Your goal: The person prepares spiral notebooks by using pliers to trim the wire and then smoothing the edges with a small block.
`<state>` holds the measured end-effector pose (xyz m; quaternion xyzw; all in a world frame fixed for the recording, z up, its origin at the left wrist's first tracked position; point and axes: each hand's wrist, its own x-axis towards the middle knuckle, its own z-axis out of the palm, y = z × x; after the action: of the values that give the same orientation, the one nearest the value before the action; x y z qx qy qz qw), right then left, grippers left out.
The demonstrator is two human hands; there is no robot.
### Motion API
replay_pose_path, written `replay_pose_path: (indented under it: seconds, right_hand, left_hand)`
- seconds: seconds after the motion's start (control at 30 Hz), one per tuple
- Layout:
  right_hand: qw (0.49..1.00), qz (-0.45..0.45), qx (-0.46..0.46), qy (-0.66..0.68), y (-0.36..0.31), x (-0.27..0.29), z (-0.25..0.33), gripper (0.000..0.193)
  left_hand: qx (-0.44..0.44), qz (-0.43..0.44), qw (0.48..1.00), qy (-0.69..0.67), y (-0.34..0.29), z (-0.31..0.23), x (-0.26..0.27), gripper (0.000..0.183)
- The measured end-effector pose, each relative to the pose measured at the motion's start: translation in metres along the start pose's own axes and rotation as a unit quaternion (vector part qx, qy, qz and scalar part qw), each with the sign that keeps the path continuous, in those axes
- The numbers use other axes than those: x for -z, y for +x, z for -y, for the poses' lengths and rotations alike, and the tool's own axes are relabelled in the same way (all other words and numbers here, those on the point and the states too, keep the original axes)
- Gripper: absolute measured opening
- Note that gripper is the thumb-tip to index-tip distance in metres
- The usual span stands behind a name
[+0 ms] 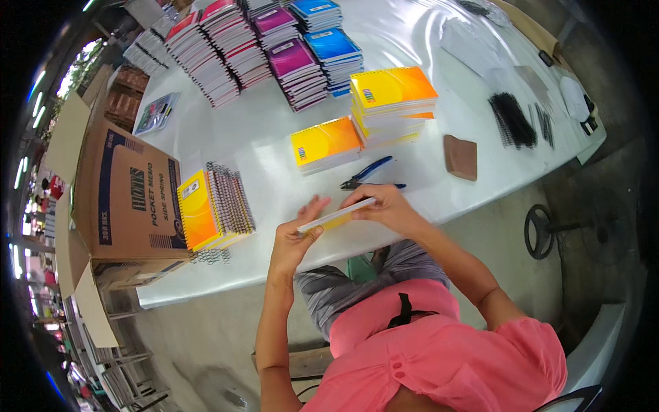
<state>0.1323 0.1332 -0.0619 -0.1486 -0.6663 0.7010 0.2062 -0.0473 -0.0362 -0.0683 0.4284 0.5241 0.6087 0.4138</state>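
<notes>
We hold a thin yellow notebook (336,216) at both ends over the tabletop (274,130) edge, left hand (295,240) & right hand (384,206) both closed on it. The cardboard box (127,192) sits by the tabletop's left end; we can't see what's inside.

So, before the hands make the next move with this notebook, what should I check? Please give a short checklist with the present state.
1. Both hands hold the thin yellow notebook, left hand and right hand at opposite ends: ok.
2. Notebook is level over the white table: ok.
3. Spiral already in the held notebook: cannot tell.
4. Blue-handled pliers are close to the right hand: ok.
5. Loose wire spirals lie beside the left hand: ok.
</notes>
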Motion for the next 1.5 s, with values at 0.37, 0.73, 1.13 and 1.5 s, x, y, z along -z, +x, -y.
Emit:
replay_pose_path:
  seconds: [0.37, 0.73, 1.13, 1.5]
  right_hand:
    - [0.999, -0.048, 0.007, 0.003, -0.005, -0.019, -0.03, 0.024]
    - [0.602, -0.496, 0.047, -0.625, 0.003, 0.288, 0.03, 0.01]
    - [0.507, -0.336, -0.161, -0.777, 0.001, 0.352, 0.022, 0.012]
    - [0.95, -0.062, 0.091, -0.292, -0.026, 0.093, 0.076, 0.014]
  left_hand:
    - [-0.174, -0.131, 0.859, 0.463, 0.013, -0.057, -0.056, 0.077]
    - [-0.053, 0.018, 0.74, 0.671, 0.033, -0.048, -0.082, 0.048]
    - [-0.047, 0.005, 0.747, 0.664, 0.03, -0.044, -0.078, 0.049]
    - [-0.075, -0.016, 0.735, 0.674, 0.034, -0.037, -0.075, 0.055]
